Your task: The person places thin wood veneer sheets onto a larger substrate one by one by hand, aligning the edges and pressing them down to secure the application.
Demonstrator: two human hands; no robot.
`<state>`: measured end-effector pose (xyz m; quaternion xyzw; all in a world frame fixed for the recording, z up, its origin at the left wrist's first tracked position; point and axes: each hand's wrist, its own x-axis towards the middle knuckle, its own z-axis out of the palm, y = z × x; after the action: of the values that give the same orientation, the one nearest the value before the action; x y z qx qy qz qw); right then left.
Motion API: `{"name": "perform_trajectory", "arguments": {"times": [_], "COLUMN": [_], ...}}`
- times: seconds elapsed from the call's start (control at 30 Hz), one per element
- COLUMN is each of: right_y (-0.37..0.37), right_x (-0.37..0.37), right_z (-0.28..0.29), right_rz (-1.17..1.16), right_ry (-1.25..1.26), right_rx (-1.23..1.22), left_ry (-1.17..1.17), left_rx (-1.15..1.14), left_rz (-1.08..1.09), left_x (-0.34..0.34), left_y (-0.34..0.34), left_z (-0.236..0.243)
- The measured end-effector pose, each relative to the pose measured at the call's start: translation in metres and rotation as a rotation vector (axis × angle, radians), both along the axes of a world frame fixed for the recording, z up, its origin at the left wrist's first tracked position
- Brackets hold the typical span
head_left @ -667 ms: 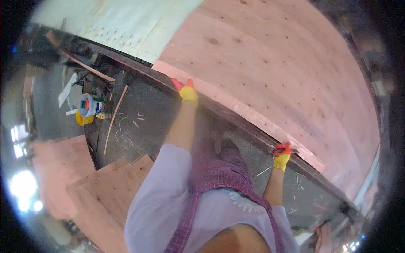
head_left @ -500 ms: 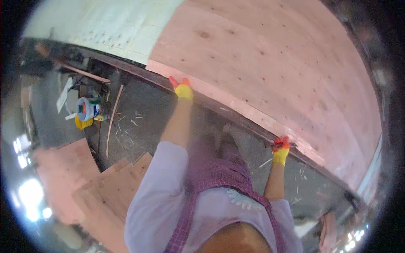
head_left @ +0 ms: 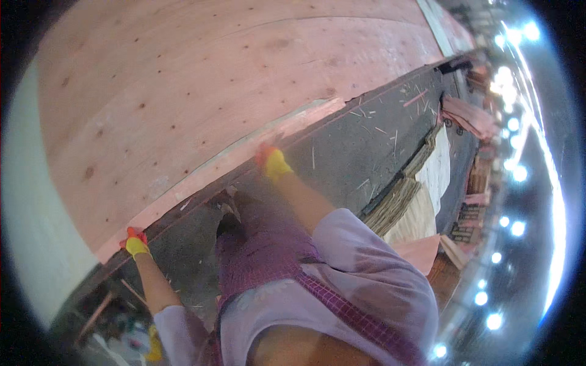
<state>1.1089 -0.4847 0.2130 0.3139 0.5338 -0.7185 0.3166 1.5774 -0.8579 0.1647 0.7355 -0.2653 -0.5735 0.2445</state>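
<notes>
Presently, gloved hands [head_left: 135, 243] well apart along edge of knotty plywood [head_left: 183, 110]; grip unclear.

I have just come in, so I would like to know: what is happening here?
A person is at the near edge of a broad, knotty pinkish wood sheet, wearing yellow-and-red gloves. The left hand touches that edge near the sheet's left corner. The right hand is farther right, beside a narrow pinkish strip along the edge; it is blurred, so its grip is unclear. Thin slivers are scattered on the dark floor.
</notes>
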Motion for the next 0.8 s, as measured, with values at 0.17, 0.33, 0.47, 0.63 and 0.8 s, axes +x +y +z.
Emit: {"name": "perform_trajectory", "arguments": {"times": [0.17, 0.33, 0.47, 0.63, 0.8], "right_y": [-0.017, -0.034, -0.037, -0.049, 0.012], "right_x": [-0.002, -0.004, -0.009, -0.011, -0.032], "right_z": [0.038, 0.045, 0.032, 0.05, -0.04], "right_rz": [0.127, 0.07, 0.143, 0.133, 0.445], "right_ry": [0.058, 0.021, -0.015, -0.141, 0.418], "right_rx": [0.22, 0.278, 0.354, 0.387, 0.62], "left_ry": [-0.133, -0.147, -0.133, -0.202, 0.041], "left_rx": [-0.046, 0.101, 0.052, 0.249, 0.152], "left_rz": [0.02, 0.054, -0.01, -0.194, -0.201], "left_x": [-0.034, -0.024, -0.027, -0.011, -0.069], "left_y": [0.014, -0.002, -0.002, -0.017, -0.028], "left_z": [0.018, 0.016, 0.018, 0.015, 0.021]}}
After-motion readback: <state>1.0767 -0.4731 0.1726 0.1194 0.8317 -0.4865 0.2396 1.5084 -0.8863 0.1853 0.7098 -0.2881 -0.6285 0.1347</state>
